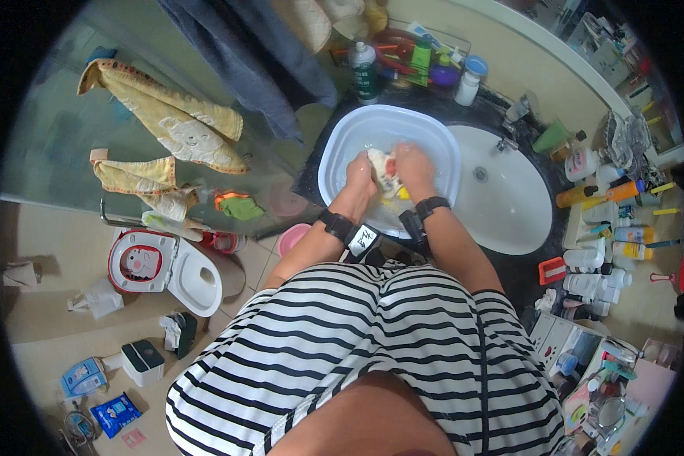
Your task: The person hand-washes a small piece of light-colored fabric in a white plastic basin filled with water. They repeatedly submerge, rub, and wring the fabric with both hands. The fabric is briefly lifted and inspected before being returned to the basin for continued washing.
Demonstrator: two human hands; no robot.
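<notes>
A pale blue plastic basin (332, 142) with water in it stands on the black countertop, partly over the left side of the white sink. Inside the basin, a small white cloth item (383, 171) with red and yellow patches is held between both hands. My left hand (360, 178) grips its left side. On its right side, my right hand (415, 170) holds it near the red patch and is slightly blurred. Each wrist wears a black strap. The cloth's lower part lies near the water, and its exact shape cannot be told.
The white sink (507, 211) and faucet (507, 144) are to the right. A spray can (365, 74) and a white bottle (468, 85) stand behind the basin. Several bottles line the right counter. A grey-blue towel (262, 68) hangs at upper left; a pink basin (292, 238) is below.
</notes>
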